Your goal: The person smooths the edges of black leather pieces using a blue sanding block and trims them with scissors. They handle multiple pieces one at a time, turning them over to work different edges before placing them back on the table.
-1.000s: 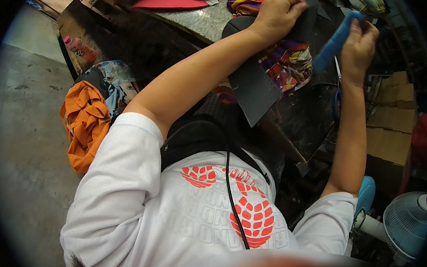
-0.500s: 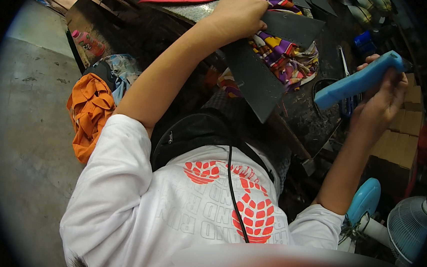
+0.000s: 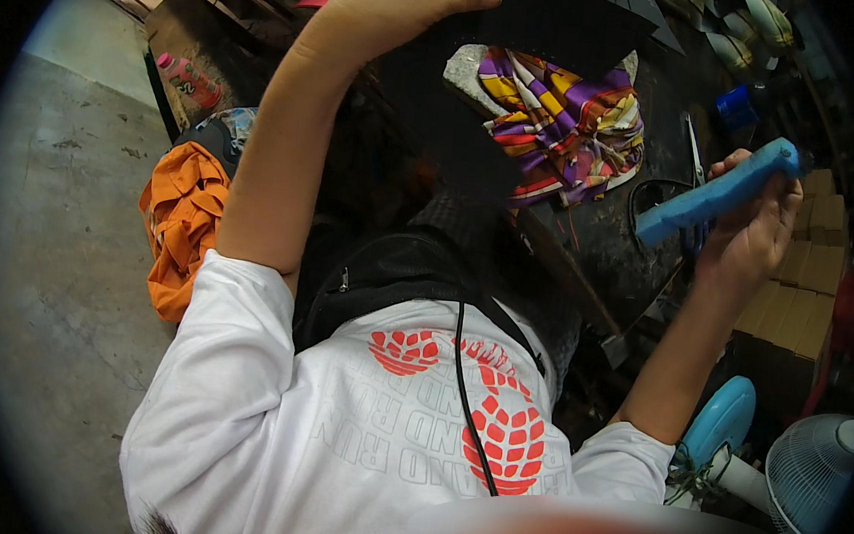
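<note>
My left hand [image 3: 397, 9] is at the top of the view, thumb and fingers closed on the edge of a flat, dark, curved sheet piece [image 3: 567, 22]. This piece is raised above the workbench, and its lower part blends into the shadow. Under and beside it lies a bunched cloth [image 3: 568, 128] patterned in purple, yellow, red and white. At the right, my right hand [image 3: 752, 217] is closed around a long light-blue bar [image 3: 719, 190], which looks like foam; its far end points up and right. Scissors [image 3: 695, 148] lie on the bench close to that hand.
The dark workbench [image 3: 591, 225] has a blue object [image 3: 735, 108] at its far right. Cardboard boxes [image 3: 808, 267] and a white fan [image 3: 812, 478] stand to the right. An orange cloth [image 3: 182, 223] and a pink bottle [image 3: 189, 81] are at the left.
My left hand has moved up and left, lifting the dark sheet piece off the patterned cloth, which now shows more. My right hand has lowered slightly with the blue bar.
</note>
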A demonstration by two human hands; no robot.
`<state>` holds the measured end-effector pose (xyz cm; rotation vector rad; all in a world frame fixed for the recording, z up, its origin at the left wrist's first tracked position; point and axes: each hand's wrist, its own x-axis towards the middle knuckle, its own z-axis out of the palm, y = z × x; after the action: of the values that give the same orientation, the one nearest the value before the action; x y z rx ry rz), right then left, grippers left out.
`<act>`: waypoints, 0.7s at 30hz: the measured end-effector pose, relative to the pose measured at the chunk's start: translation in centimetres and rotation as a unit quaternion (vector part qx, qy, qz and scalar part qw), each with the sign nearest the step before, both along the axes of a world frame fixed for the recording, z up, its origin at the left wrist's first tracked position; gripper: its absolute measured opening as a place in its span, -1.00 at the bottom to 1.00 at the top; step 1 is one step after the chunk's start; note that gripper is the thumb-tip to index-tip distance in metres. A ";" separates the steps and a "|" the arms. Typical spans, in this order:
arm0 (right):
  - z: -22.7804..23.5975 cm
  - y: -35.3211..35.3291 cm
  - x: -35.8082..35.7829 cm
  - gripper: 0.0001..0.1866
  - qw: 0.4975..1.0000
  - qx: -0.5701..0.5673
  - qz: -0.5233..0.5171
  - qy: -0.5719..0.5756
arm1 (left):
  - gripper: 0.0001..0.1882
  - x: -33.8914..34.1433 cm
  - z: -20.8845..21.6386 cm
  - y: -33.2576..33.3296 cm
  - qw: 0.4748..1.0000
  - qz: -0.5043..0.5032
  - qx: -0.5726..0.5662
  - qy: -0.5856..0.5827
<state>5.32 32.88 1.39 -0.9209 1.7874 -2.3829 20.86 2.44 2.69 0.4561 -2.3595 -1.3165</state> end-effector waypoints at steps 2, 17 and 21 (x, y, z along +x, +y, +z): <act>0.2 0.2 -0.2 -0.76 1.000 -0.015 0.017 -0.014 | -0.82 0.5 0.0 -0.3 0.994 -0.017 0.099 0.046; -1.8 -3.9 -1.3 -0.74 0.975 0.139 0.068 0.160 | -0.76 -1.2 -6.5 6.1 0.799 -0.053 0.585 0.129; -2.2 -5.3 0.0 -0.69 0.941 0.167 -0.053 0.290 | -0.75 -1.1 -7.2 7.2 0.772 -0.116 0.615 0.111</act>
<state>5.34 27.55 -0.81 -1.6209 2.3830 -1.8681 19.73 9.65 -4.49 0.2929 -1.0640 -2.7433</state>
